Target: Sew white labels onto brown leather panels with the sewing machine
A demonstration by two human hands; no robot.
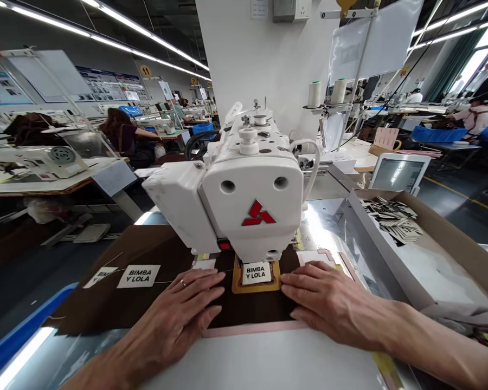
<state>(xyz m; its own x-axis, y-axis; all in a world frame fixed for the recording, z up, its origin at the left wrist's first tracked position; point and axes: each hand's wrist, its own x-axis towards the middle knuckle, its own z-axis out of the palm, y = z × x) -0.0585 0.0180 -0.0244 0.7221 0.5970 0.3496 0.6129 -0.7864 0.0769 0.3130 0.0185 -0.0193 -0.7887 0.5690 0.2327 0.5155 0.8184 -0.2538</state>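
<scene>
A white sewing machine head (254, 184) with a red emblem stands over dark brown fabric (150, 309). Beneath it, a yellow-edged clamp frame (255, 290) surrounds a white label (256, 273) reading BIMBA Y LOLA. My left hand (179, 309) lies flat on the fabric left of the frame, fingers stretched out. On the frame's right, my right hand (333, 303) rests flat with its fingertips close to the frame's edge. Two more labels are on the fabric to the left, one whole (139, 276) and one partly folded from view (100, 277), with loose threads beside them.
An open cardboard box (451, 271) at the right holds a pile of labels (394, 219). Behind it stands a tilted screen (399, 172). Thread cones (314, 94) are behind the machine. A blue bin edge (28, 330) is at lower left. Other people sit at farther tables.
</scene>
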